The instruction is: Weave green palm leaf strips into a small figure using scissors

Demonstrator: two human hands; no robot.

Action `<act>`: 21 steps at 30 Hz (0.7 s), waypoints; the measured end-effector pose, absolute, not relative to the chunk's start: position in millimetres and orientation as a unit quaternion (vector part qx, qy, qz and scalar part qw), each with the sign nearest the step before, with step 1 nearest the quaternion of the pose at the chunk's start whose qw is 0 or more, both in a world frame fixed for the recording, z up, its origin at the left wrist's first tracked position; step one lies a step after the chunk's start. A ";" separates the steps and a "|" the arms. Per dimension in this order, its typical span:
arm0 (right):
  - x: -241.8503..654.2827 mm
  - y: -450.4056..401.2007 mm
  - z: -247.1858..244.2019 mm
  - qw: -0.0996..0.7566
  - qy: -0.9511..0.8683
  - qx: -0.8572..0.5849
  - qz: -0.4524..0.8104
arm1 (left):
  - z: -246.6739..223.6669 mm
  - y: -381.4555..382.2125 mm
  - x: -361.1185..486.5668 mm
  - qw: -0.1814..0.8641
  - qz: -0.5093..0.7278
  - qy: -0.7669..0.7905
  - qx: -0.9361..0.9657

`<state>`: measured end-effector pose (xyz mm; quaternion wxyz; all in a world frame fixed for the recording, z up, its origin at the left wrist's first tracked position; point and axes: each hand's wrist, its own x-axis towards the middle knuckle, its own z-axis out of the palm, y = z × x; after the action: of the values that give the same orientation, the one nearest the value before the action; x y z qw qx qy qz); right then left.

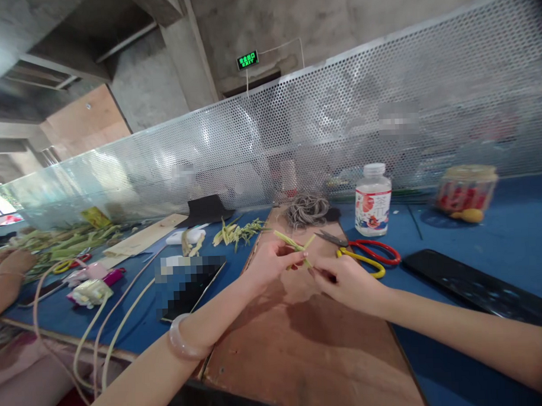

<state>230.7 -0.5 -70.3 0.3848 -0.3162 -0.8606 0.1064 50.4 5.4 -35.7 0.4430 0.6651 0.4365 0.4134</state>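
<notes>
My left hand (269, 263), with a pale bangle on its wrist, pinches a thin yellow-green strip (286, 240) above a brown wooden board (298, 350). My right hand (345, 278) is closed on the same strip, just to the right. The strip's ends cross near the fingertips. Scissors with red and yellow handles (374, 251) lie just beyond my right hand, with their blades pointing left. Behind the hands a tangle of grey cord (307, 210) rests at the board's far end.
A labelled bottle (373, 202) and a jar with red contents (467, 190) stand at the back right. A black phone-like object (473, 285) lies right, a dark phone (196, 285) left. Cables, plant strips (239, 232) and another person's hands (13, 265) are left. A perforated screen (233, 145) runs behind.
</notes>
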 end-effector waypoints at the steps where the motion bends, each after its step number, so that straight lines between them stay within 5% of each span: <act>1: 231.1 -0.5 -69.7 0.383 -0.859 -0.321 0.110 | -35.2 5.2 50.7 0.444 0.413 0.436 0.665; 10: 230.3 -1.9 -72.5 0.383 -0.857 -0.322 0.123 | -34.3 6.5 47.4 0.451 0.393 0.437 0.672; 21: 231.6 0.1 -72.7 0.384 -0.835 -0.375 0.125 | -33.4 10.8 40.1 0.594 0.372 0.387 0.600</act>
<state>231.6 0.1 -72.7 0.3844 -0.3746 -0.8345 0.1246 40.1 10.8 -33.4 0.5935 0.6001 0.3865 0.3718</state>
